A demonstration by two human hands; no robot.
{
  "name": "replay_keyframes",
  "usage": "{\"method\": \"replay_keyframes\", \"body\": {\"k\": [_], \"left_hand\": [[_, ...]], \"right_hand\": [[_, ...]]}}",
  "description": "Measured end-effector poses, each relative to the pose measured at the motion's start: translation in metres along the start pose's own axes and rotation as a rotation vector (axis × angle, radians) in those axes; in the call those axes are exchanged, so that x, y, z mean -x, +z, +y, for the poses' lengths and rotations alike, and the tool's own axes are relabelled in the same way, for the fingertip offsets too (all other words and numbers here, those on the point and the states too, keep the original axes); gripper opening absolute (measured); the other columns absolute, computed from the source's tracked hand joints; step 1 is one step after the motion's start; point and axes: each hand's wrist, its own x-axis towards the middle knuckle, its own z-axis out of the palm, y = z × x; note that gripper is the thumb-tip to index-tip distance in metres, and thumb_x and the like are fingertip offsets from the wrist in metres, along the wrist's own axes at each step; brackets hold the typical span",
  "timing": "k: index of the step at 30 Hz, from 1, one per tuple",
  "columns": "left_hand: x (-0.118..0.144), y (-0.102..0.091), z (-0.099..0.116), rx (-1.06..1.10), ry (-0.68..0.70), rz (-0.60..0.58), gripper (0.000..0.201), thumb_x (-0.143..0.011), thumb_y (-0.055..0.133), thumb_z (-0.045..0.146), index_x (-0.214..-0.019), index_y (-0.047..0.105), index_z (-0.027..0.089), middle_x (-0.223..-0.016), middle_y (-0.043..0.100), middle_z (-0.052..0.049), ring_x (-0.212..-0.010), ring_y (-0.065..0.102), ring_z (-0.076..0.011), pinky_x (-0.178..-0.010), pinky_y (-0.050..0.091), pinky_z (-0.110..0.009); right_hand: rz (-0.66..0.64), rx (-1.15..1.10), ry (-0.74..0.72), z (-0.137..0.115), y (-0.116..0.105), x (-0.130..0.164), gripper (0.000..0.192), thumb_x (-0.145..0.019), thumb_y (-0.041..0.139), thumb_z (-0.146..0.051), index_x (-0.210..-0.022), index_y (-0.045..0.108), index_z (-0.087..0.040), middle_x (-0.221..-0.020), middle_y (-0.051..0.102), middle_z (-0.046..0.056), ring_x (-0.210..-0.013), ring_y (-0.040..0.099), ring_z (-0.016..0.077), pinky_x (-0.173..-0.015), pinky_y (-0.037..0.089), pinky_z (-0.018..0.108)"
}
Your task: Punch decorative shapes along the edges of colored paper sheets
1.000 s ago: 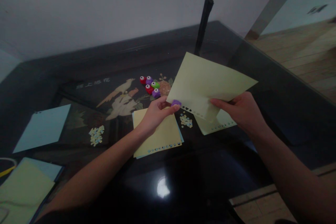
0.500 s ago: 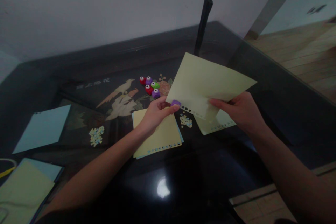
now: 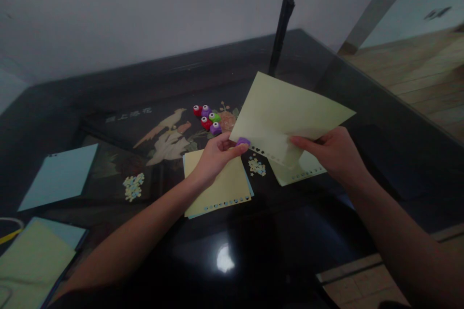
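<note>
While the left hand [image 3: 213,157] pinched a small purple punch [image 3: 242,142] clamped on the lower edge of a pale green sheet [image 3: 286,116], the right hand [image 3: 331,154] gripped that same sheet from its 4 o'clock side, thumb on top and fingers underneath. The sheet was held tilted above the dark glossy table [image 3: 253,251], with a row of small punched shapes running along its near edge between the two hands. At 6 o'clock from the punch, a scatter of paper cut-outs [image 3: 257,166] lay on the table, and a yellow sheet [image 3: 217,183] with a punched bottom edge lay under the left wrist. Another pale green sheet [image 3: 300,171] rested flat below the right hand. At 10 o'clock from the held punch sat a cluster of spare punches [image 3: 207,118], red, purple and green. Well off at 9 o'clock lay a light blue sheet [image 3: 60,176], with a second heap of cut-outs [image 3: 133,187] between it and the yellow one.
</note>
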Motion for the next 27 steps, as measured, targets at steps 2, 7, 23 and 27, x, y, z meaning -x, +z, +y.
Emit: {"method": "replay_keyframes", "body": {"k": [2, 7, 23, 27], "left_hand": [[0.000, 0.000, 0.000, -0.002, 0.008, 0.002, 0.026, -0.068, 0.077, 0.032, -0.087, 0.067, 0.017, -0.087, 0.072, -0.005, -0.080, 0.064, -0.0154, -0.076, 0.048, -0.028], [0.001, 0.003, 0.001, -0.034, 0.010, 0.034, 0.026, -0.068, 0.076, 0.032, -0.086, 0.066, 0.017, -0.088, 0.072, -0.005, -0.082, 0.064, -0.0167, -0.077, 0.048, -0.030], [0.008, 0.009, -0.003, 0.022, 0.016, 0.009, 0.020, -0.068, 0.077, 0.029, -0.081, 0.067, 0.017, -0.079, 0.071, -0.003, -0.072, 0.062, -0.0144, -0.071, 0.048, -0.028], [0.010, 0.013, -0.006, 0.048, -0.015, -0.039, 0.024, -0.068, 0.079, 0.028, -0.087, 0.068, 0.017, -0.084, 0.072, -0.003, -0.076, 0.063, -0.0139, -0.075, 0.048, -0.027]], "right_hand": [[0.002, -0.003, 0.003, 0.000, 0.000, 0.000, 0.015, -0.069, 0.073, -0.029, -0.083, 0.075, -0.023, -0.093, 0.076, 0.004, -0.088, 0.072, 0.0296, -0.082, 0.058, 0.044], [0.011, 0.002, -0.005, 0.001, 0.000, 0.000, 0.013, -0.068, 0.074, -0.029, -0.080, 0.075, -0.026, -0.092, 0.076, 0.002, -0.087, 0.072, 0.0290, -0.082, 0.057, 0.044], [-0.014, -0.033, 0.033, -0.009, -0.012, 0.007, 0.016, -0.067, 0.075, -0.032, -0.083, 0.074, -0.028, -0.092, 0.076, 0.002, -0.087, 0.072, 0.0286, -0.080, 0.058, 0.044], [-0.031, 0.015, 0.094, -0.011, -0.022, 0.021, 0.015, -0.065, 0.075, -0.034, -0.078, 0.075, -0.026, -0.086, 0.077, 0.003, -0.081, 0.073, 0.0299, -0.074, 0.059, 0.045]]}}
